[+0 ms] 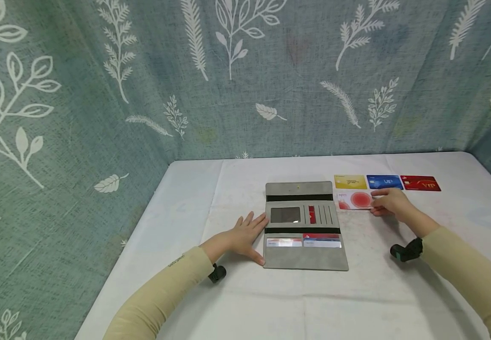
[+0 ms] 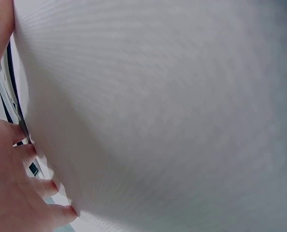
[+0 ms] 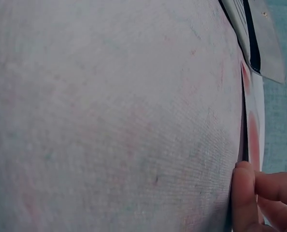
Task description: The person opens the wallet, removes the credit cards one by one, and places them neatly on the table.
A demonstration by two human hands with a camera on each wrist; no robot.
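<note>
Against the grey wallet [image 1: 296, 258], the left of the hands [image 1: 242, 237] lies splayed, while the right [image 1: 391, 205] pinches a red-and-white card [image 1: 353, 200].

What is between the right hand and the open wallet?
In the head view, the white card with red circles, pinched at its right end by the right hand.

**Got a thin white card with red patches [image 3: 252, 137] in my right hand [image 3: 273, 193]**

I'm pinching its near end down at bottom right, seeing it nearly edge-on, with a dark sliver alongside. Just past the far end there's a flat grey wallet with black bands [image 3: 269, 46]. Mottled off-white cloth [image 3: 109, 116] fills most of the view, with blue-green fabric [image 3: 282, 125] down the right.
</note>
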